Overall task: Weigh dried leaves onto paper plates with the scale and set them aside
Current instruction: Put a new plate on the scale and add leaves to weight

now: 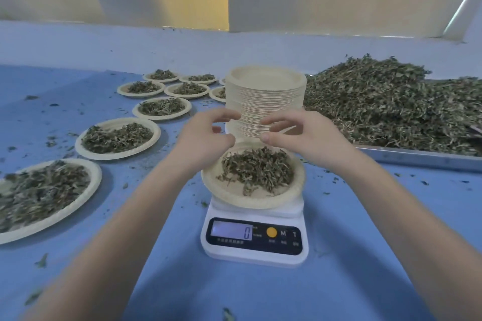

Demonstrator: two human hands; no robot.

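A white digital scale (pixel 254 240) stands in the middle of the blue table, its display reading 0. On it sits a paper plate (pixel 234 194) holding a small heap of dried leaves (pixel 258 168). Just above the plate's far rim hover my left hand (pixel 208 135) and my right hand (pixel 294 134), fingers loosely curled toward each other, with nothing visibly held. Behind them rises a tall stack of empty paper plates (pixel 266 96). At the right, a big pile of dried leaves (pixel 386 101) lies on a metal tray (pixel 417 157).
Several filled paper plates (pixel 117 138) line the left side of the table, running from the near left edge back toward the stack. Loose leaf crumbs are scattered over the blue tabletop (pixel 352 242). A pale wall closes the far side.
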